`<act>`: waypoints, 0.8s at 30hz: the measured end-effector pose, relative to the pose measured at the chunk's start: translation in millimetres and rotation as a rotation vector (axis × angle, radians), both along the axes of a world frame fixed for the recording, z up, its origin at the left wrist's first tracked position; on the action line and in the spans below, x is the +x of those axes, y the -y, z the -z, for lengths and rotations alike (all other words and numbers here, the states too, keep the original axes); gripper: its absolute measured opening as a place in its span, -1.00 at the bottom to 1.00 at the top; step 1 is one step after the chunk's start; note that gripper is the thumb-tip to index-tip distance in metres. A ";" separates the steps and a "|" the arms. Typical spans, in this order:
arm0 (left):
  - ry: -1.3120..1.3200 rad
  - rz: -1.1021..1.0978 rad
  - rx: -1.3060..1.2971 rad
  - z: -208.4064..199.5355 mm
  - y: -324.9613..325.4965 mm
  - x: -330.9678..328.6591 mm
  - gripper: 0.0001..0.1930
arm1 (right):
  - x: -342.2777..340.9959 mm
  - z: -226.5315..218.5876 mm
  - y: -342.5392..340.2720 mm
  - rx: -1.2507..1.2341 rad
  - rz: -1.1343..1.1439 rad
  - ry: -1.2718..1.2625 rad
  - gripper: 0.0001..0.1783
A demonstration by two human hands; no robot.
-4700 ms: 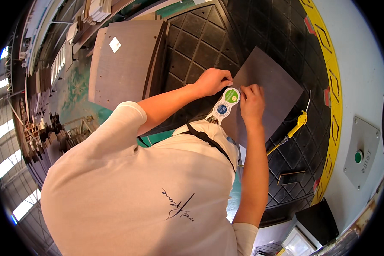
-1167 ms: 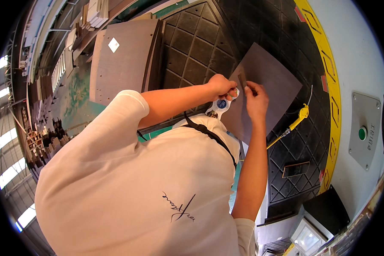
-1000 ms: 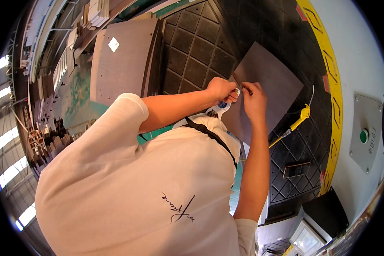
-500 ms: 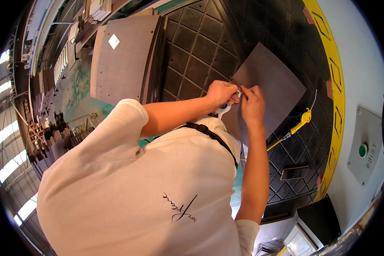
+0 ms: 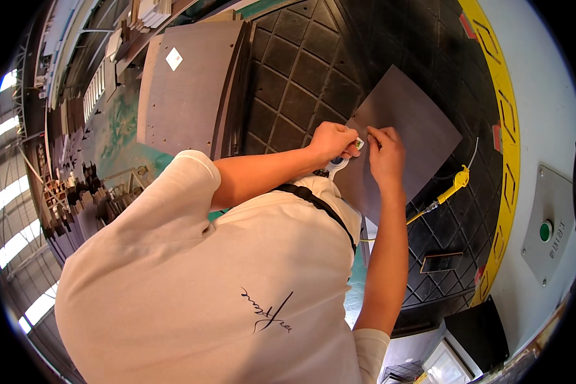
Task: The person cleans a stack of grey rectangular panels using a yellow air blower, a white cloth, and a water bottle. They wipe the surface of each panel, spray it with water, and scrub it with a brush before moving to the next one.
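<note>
Between the fingertips of my left hand (image 5: 334, 141) is a small white label (image 5: 360, 144), with its fingers closed on it. Just to the right, my right hand (image 5: 386, 152) hovers apart from the label, index finger and thumb parted, and I see nothing between them. Both hands are over a dark grey flat panel (image 5: 422, 131) lying on the black ribbed work surface (image 5: 301, 70). Below my left hand, close to my waist, a white ring-shaped thing (image 5: 336, 166) shows in part; whether the hand touches it I cannot tell.
A yellow air blow gun (image 5: 454, 184) with a hose lies right of the panel. A phone-like dark rectangle (image 5: 441, 262) is nearer. At left stands a stack of grey panels (image 5: 192, 89) with a white diamond label. A machine wall with a green button (image 5: 545, 232) borders the right.
My right hand has drawn away to the right from the label, and its fingertips have parted. My left hand stays nearly in place, with the label now showing more.
</note>
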State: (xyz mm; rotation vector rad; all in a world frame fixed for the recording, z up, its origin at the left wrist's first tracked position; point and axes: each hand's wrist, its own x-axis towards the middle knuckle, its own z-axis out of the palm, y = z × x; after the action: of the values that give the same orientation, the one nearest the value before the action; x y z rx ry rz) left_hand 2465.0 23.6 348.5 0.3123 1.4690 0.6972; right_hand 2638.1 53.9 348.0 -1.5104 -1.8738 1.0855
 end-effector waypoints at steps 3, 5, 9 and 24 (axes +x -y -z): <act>0.005 0.008 0.011 -1.3 1.8 -1.7 -0.77 | 1.7 -1.0 2.6 0.068 -0.048 0.018 -0.80; 0.005 0.021 0.017 -1.5 3.5 -2.3 -0.78 | 3.2 -1.6 4.0 0.085 -0.061 0.013 -0.80; 0.021 0.008 0.039 -0.8 7.9 -2.1 -0.78 | 0.1 -1.9 5.1 0.062 -0.045 0.019 -0.80; 0.094 0.030 -0.093 -15.6 9.7 -1.2 -0.53 | -4.5 -2.2 -2.0 0.030 -0.048 0.076 -0.82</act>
State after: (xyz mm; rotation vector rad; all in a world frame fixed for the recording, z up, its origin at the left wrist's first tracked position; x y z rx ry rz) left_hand 2463.8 14.0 364.1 0.2262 1.4002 0.6094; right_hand 2633.6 55.9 350.2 -1.5168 -1.9777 1.0303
